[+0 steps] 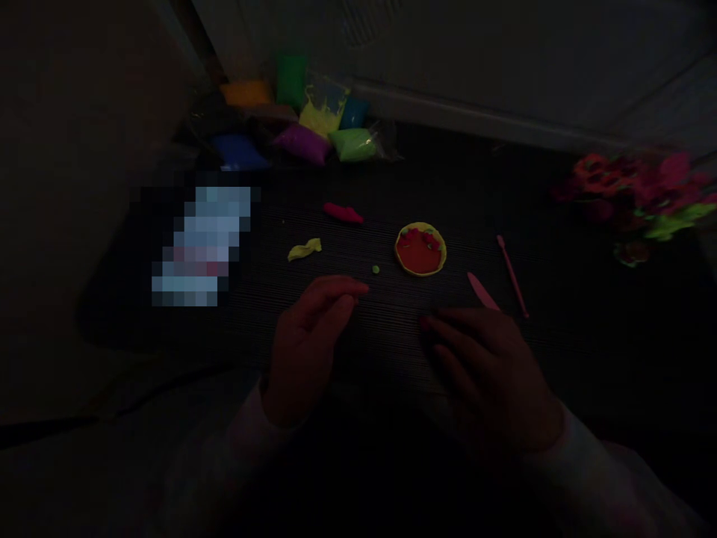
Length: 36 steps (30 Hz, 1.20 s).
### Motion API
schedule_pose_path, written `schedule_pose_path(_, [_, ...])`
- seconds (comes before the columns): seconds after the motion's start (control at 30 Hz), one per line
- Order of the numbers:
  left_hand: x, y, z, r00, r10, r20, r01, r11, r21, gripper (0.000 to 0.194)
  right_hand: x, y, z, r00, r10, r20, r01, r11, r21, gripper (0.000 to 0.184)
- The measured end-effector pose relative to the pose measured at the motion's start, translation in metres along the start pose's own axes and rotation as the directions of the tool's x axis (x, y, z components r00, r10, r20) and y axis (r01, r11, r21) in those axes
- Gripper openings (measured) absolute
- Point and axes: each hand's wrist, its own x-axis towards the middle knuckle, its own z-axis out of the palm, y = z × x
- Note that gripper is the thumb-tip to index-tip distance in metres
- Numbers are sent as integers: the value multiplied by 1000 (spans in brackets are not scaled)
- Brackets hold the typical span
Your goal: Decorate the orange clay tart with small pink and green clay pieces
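Right hand [498, 359]: fingers curved, small red bit [424, 323] at the fingertips, hold not discernible; left hand [305, 336]: thumb near fingers, contents not discernible. Pink knife [482, 291]: lies at twelve o'clock of the right hand, partly hidden, tip pointing between ten and eleven. Yellow-rimmed red dish [420, 258]: sits at eleven from that hand.

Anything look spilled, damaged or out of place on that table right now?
Nothing looks plainly spilled or damaged, though dim light hides detail. Slightly odd: the yellow strip lies twisted, apart from the red disc, and a green ball sits loose between them.
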Motion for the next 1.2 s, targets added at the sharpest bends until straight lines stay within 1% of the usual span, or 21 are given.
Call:
schedule_pose_path(0.03, [-1,1,1,998,51,46,-55,994,98,20,-2,-1,0,1000,-9,12,10,999,-47,30])
schedule_pose_path(0.07, [-2,3,3,987,110,115,-133,968,213,21,-3,-1,0,1000,-14,25,16,996,-92,31])
schedule_pose_path(0.1, [-3,4,5,964,168,205,-230,917,326,22,-4,-2,0,999,-17,38,21,992,-128,33])
schedule_pose_path(0.13, [-4,5,9,925,220,311,-341,842,418,24,-5,-2,0,999,-19,47,26,988,-155,33])
schedule_pose_path(0.17, [-5,6,12,879,248,407,-437,759,482,27,-6,-2,0,998,-23,51,32,984,-174,33])
schedule_pose_path(0.2, [-7,6,16,836,253,487,-511,680,526,30,-6,-2,0,998,-28,54,37,982,-187,32])
schedule_pose_path(0.23, [-8,5,19,806,237,543,-558,612,561,32,-6,-2,-1,998,-30,55,40,980,-197,31])
schedule_pose_path(0.3, [-9,4,24,780,183,598,-594,516,617,35,-7,-2,-1,998,-26,57,37,977,-209,29])
schedule_pose_path(0.4, [-9,1,28,770,139,622,-609,450,653,35,-7,-2,-1,998,-13,59,26,976,-217,27])
schedule_pose_path(0.53, [-7,1,28,772,125,624,-609,428,668,33,-8,-1,-3,998,-13,69,29,974,-226,27])
schedule_pose_path(0.73, [-8,2,28,769,135,625,-623,376,685,31,-10,1,-4,997,-9,76,25,978,-208,30])
schedule_pose_path(0.9, [-9,1,29,773,125,622,-617,372,693,31,-13,2,-4,997,-2,81,19,977,-211,31])
schedule_pose_path(1.03, [-9,2,29,773,125,622,-618,370,694,31,-17,5,-4,998,-14,65,26,983,-180,32])
schedule_pose_path(1.13, [-9,2,29,775,122,620,-614,378,693,31,-19,8,-5,999,-9,45,14,995,-102,32])
schedule_pose_path(1.2, [-9,2,28,777,116,619,-608,395,689,31,-18,7,-6,999,49,8,-49,999,-15,30])
